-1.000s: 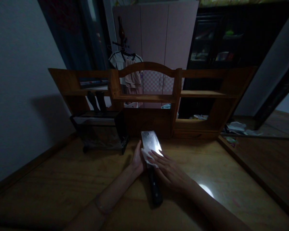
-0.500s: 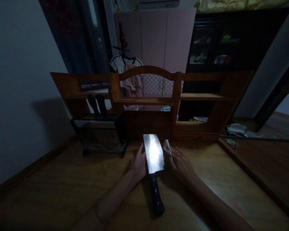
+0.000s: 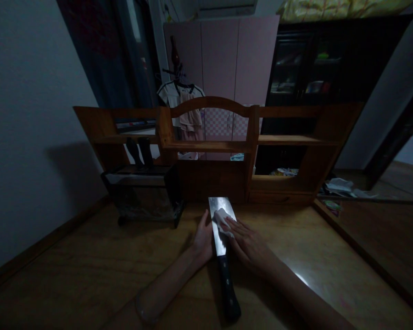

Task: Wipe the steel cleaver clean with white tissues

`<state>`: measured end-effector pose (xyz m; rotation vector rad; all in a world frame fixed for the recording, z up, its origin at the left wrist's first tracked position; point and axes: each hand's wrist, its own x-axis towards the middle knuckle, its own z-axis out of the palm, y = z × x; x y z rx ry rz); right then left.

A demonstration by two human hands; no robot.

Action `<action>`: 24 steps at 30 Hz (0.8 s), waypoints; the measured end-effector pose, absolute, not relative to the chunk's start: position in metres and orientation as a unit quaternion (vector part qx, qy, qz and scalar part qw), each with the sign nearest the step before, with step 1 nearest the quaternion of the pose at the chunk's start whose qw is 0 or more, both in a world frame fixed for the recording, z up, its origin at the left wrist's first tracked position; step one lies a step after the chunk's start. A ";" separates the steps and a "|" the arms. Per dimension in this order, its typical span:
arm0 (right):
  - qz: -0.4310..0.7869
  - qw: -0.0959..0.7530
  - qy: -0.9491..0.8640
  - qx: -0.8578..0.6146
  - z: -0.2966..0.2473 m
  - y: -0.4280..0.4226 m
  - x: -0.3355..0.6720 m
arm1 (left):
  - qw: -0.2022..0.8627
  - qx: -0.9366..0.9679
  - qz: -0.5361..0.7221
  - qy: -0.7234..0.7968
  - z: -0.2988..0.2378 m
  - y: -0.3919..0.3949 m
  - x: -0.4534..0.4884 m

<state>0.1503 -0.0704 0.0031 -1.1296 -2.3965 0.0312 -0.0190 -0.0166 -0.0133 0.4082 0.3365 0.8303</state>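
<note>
A cleaver (image 3: 230, 293) with a broad shiny blade and a black riveted handle is held over the wooden table (image 3: 151, 270), its handle toward me. My left hand (image 3: 203, 238) grips the blade from its left edge, thumb up along the side and the other fingers hidden beneath. My right hand (image 3: 246, 240) presses a crumpled white tissue (image 3: 223, 221) flat on the upper face of the blade. Its fingers lie together over the tissue.
At the left on the table stands a knife block (image 3: 142, 192) with two black handles sticking up. A wooden shelf rack (image 3: 206, 146) spans the table's back. Beyond it are hanging clothes (image 3: 189, 110) and a pink wardrobe (image 3: 220, 59). A raised edge (image 3: 358, 247) borders the right side.
My right hand has moved left with the tissue, from beside the blade onto its face. The cleaver has tilted and shifted slightly toward me and to the right.
</note>
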 end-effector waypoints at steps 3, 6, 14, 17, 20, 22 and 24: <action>-0.001 0.246 -0.861 -0.446 -0.005 -0.060 0.162 | 0.876 0.224 0.393 0.166 -0.011 -0.019 -0.021; -0.027 0.253 -0.830 -0.496 -0.012 -0.054 0.170 | 0.878 0.243 0.380 0.161 -0.009 -0.021 -0.020; -0.037 0.287 -0.852 -0.437 0.003 -0.067 0.155 | 0.885 0.231 0.377 0.144 -0.013 -0.022 -0.013; -0.002 0.266 -0.878 -0.398 0.007 -0.074 0.143 | 0.890 0.206 0.379 0.146 -0.015 -0.021 -0.013; 0.016 0.258 -0.875 -0.409 0.007 -0.074 0.142 | 0.895 0.215 0.365 0.143 -0.013 -0.023 -0.013; 0.018 0.256 -0.868 -0.425 0.004 -0.070 0.147 | 0.894 0.232 0.355 0.144 -0.011 -0.025 -0.013; 0.011 0.255 -0.861 -0.440 0.001 -0.065 0.155 | 0.892 0.249 0.348 0.144 -0.011 -0.026 -0.012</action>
